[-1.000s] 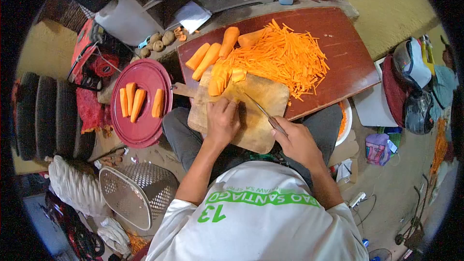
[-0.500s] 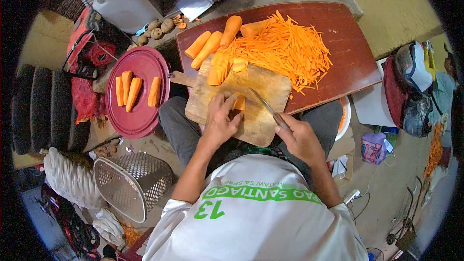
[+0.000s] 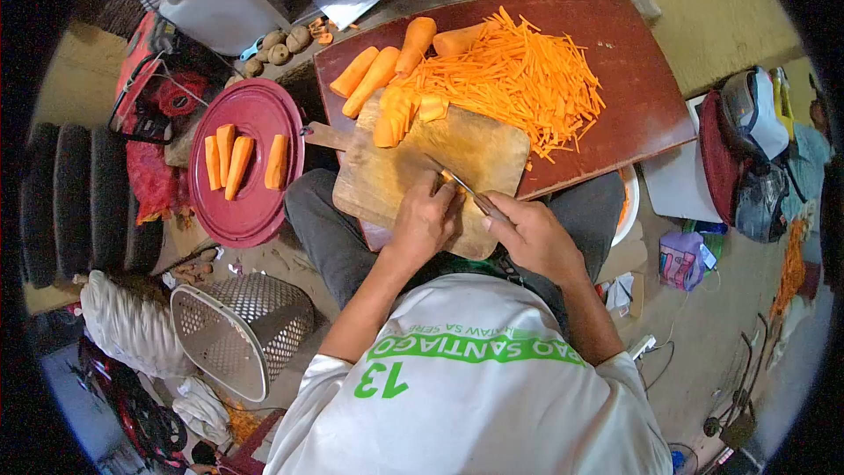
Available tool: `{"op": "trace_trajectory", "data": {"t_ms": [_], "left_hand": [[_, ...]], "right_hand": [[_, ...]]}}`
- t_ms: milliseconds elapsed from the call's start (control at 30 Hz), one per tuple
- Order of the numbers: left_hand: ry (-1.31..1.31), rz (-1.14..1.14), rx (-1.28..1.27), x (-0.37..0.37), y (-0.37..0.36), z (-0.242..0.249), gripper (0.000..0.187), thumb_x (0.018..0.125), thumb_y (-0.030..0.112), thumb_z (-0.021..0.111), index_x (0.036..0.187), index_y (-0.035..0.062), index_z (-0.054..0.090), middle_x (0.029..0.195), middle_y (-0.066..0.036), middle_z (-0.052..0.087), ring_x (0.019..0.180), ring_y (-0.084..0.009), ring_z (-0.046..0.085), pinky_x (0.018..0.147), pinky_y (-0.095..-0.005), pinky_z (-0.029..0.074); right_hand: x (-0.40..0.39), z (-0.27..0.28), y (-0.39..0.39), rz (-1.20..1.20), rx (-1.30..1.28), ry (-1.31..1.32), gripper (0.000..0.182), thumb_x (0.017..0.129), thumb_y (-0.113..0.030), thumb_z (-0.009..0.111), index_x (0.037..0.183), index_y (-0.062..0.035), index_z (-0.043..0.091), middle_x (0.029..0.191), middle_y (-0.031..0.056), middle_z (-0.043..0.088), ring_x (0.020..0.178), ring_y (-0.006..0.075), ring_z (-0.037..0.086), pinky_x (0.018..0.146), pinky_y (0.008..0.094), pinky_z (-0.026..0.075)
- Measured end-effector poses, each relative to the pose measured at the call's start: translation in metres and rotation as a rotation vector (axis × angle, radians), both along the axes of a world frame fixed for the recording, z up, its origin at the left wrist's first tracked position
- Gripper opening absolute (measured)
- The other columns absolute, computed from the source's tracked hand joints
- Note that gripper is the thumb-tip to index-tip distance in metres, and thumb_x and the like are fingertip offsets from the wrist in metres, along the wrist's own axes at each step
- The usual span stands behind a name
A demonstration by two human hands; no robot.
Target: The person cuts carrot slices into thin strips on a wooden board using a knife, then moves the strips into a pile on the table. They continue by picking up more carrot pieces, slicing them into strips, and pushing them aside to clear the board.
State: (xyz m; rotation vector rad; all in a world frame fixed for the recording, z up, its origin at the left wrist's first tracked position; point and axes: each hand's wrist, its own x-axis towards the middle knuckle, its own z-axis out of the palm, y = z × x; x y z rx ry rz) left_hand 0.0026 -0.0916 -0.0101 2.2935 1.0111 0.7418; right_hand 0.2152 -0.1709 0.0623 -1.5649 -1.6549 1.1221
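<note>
My left hand (image 3: 428, 215) is closed on a small carrot piece (image 3: 450, 178), mostly hidden by the fingers, over the lower part of the wooden cutting board (image 3: 374, 178). My right hand (image 3: 530, 233) grips a knife (image 3: 463, 186) by its handle, the blade pointing up and left across the carrot piece. Carrot slices (image 3: 395, 120) lie at the board's upper left edge. Beyond them is a large heap of carrot strips (image 3: 536, 79), with several whole peeled carrots (image 3: 373, 81) to its left.
The board overlaps the red-brown table (image 3: 633, 79). A red round lid (image 3: 255, 220) with peeled carrots stands at the left, above a perforated basket (image 3: 255, 325). Potato-like roots (image 3: 279, 54) lie at the upper left. A white container (image 3: 626, 202) is partly visible right of my knee.
My left hand has moved right and down with the carrot piece. The knife has come left onto the piece, its blade lying flatter. The view has shifted slightly.
</note>
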Motion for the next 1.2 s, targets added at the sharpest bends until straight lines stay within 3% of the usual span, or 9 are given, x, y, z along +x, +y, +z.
{"op": "trace_trajectory", "data": {"t_ms": [167, 333, 567, 800, 967, 1200], "left_hand": [[0.032, -0.077, 0.084, -0.002, 0.003, 0.009, 0.035, 0.078, 0.000, 0.076, 0.112, -0.0045, 0.071, 0.106, -0.022, 0.060, 0.098, -0.0434, 0.062, 0.088, -0.0524, 0.054], [0.047, -0.128, 0.109, -0.003, 0.007, 0.004, 0.044, 0.070, -0.002, 0.074, 0.113, -0.0065, 0.071, 0.108, -0.020, 0.062, 0.100, -0.0418, 0.061, 0.089, -0.0506, 0.055], [-0.023, -0.131, 0.053, -0.006, 0.010, -0.005, 0.042, 0.074, -0.005, 0.074, 0.116, -0.0037, 0.072, 0.107, -0.019, 0.062, 0.098, -0.0409, 0.061, 0.086, -0.0489, 0.055], [-0.044, -0.107, 0.040, -0.009, 0.009, -0.011, 0.039, 0.075, -0.006, 0.074, 0.114, -0.0042, 0.072, 0.105, -0.019, 0.062, 0.097, -0.0401, 0.061, 0.084, -0.0483, 0.054], [-0.124, -0.129, 0.071, -0.005, 0.011, -0.016, 0.040, 0.074, -0.006, 0.073, 0.114, -0.0053, 0.072, 0.106, -0.020, 0.062, 0.097, -0.0402, 0.061, 0.085, -0.0481, 0.054], [-0.049, -0.104, 0.014, -0.010, 0.010, -0.013, 0.045, 0.071, -0.007, 0.073, 0.116, -0.0057, 0.071, 0.110, -0.020, 0.063, 0.099, -0.0411, 0.062, 0.087, -0.0489, 0.055]], "right_hand": [[-0.005, 0.014, -0.026, 0.043, -0.140, -0.278, 0.036, 0.105, -0.020, 0.065, 0.136, -0.0015, 0.059, 0.110, 0.0290, 0.072, 0.103, 0.0521, 0.069, 0.081, 0.0565, 0.056], [-0.009, 0.015, -0.035, -0.006, -0.185, -0.233, 0.033, 0.106, -0.020, 0.063, 0.134, -0.0027, 0.058, 0.109, 0.0290, 0.072, 0.102, 0.0528, 0.069, 0.080, 0.0591, 0.055], [-0.015, -0.006, 0.015, -0.006, 0.039, -0.210, 0.030, 0.107, -0.020, 0.062, 0.129, -0.0001, 0.059, 0.101, 0.0304, 0.072, 0.103, 0.0533, 0.068, 0.080, 0.0584, 0.055], [-0.011, 0.019, -0.018, 0.023, -0.191, -0.227, 0.030, 0.107, -0.025, 0.059, 0.126, -0.0017, 0.056, 0.106, 0.0303, 0.073, 0.099, 0.0531, 0.071, 0.082, 0.0622, 0.058], [-0.022, -0.008, 0.013, 0.001, 0.016, -0.215, 0.028, 0.107, -0.022, 0.061, 0.128, -0.0038, 0.057, 0.100, 0.0288, 0.071, 0.096, 0.0529, 0.069, 0.077, 0.0583, 0.055], [-0.010, 0.020, -0.008, 0.011, -0.248, -0.229, 0.026, 0.106, -0.021, 0.061, 0.125, -0.0026, 0.060, 0.098, 0.0293, 0.071, 0.095, 0.0520, 0.069, 0.076, 0.0585, 0.054]]}}
